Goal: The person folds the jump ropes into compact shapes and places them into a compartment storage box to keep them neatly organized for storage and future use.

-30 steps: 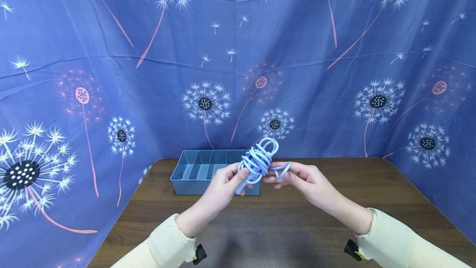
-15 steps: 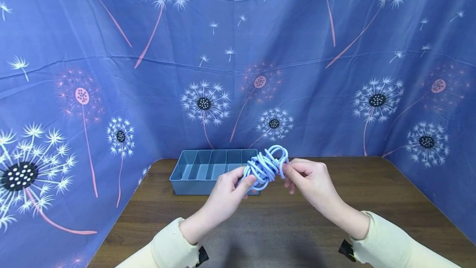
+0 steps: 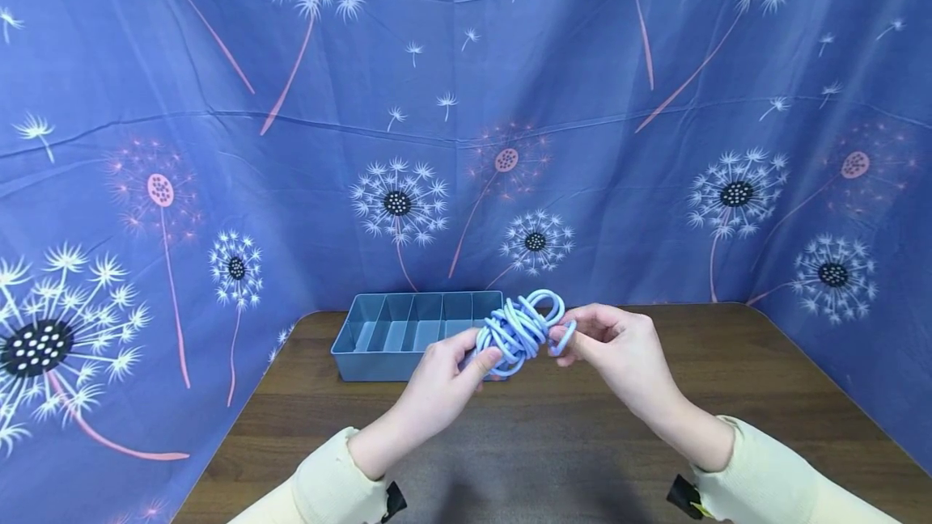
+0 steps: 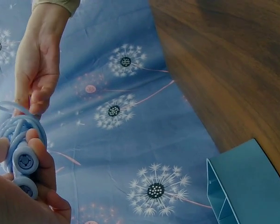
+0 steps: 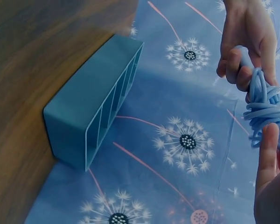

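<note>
Towering cloth [image 3: 466,47] behind, brown table [image 3: 539,451] below, blue cord [image 3: 517,336] up in the air

And it's the cloth taking up most of the head view, blue all over, printed with white and pink dandelions, rising behind the table and along both sides. Next up, the table: dark wood grain, rounded at both far corners. Near its far edge, left of centre, sits a blue-grey box [image 3: 377,366], long and low, open at the top, split by dividers into a row of compartments; its right end slips out of sight behind the left hand [image 3: 444,378] and the cord.

In from the near side reach two pale sleeves, left sleeve [image 3: 328,471] and right sleeve [image 3: 764,467]. Now the hands! The left grips the lower end of the bundle, thumb on top; the right hand [image 3: 629,358], near it, pinches a short bend of strand between thumb and fingertips.

And the cord itself: wound round and round into a tilted bundle, held clear of the table, one larger loop standing out at its upper end. Down at the left cuff, a small black piece [image 3: 394,501]. Over to the left wrist view: two blue handles [image 4: 25,161], round-ended with dark discs, side by side in the left fingers. Smallest of all, that pinched bend [image 3: 568,335], curling at the right fingertips.
</note>
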The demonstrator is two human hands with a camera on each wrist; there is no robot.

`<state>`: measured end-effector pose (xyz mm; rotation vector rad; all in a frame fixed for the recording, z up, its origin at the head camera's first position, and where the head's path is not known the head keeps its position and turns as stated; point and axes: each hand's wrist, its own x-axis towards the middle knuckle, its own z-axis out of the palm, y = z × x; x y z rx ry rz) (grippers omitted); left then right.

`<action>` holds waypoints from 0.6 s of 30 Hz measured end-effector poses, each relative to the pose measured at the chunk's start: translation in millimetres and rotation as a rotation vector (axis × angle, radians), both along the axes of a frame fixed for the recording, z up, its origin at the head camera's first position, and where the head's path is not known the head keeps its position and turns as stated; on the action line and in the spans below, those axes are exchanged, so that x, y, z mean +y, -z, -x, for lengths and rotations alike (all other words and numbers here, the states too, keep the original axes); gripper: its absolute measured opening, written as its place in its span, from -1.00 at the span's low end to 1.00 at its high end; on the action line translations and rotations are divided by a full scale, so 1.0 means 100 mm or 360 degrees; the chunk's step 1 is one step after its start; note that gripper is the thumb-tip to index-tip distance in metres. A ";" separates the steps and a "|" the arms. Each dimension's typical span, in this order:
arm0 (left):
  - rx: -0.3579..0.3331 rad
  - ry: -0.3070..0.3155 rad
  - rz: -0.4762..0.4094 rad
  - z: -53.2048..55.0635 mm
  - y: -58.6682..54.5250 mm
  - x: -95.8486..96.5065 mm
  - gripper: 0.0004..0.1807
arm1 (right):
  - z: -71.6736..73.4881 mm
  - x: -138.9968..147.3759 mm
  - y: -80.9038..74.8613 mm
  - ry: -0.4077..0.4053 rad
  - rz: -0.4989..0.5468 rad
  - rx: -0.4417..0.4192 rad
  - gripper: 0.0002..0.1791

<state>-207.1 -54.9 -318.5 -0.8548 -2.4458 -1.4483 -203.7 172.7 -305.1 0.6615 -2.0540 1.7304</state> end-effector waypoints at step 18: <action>0.0325 -0.0127 0.0190 -0.03 0.03 -0.01 -0.81 | 0.01 0.00 -0.14 -0.0203 -0.0067 -0.0271 -0.64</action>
